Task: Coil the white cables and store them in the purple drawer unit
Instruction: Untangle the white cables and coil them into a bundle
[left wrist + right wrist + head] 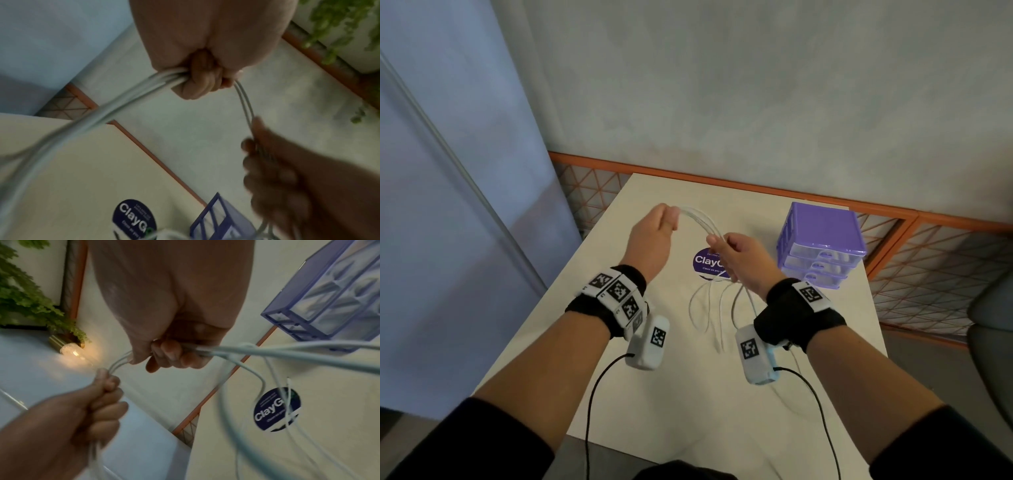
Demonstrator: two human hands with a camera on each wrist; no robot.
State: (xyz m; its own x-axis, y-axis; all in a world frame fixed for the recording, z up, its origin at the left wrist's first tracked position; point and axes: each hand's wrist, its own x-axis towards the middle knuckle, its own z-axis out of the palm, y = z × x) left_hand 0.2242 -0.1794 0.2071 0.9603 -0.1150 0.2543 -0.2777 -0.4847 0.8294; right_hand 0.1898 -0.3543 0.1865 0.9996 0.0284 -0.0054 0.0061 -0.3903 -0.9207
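Left grip and right grip pinching white cables, purple drawer unit beside

Two hands raised: left hand and right hand. One bundle of white cables, strand number impossible to tell through blur. One purple drawer unit far right, with three clear drawers. One round sticker. One table.
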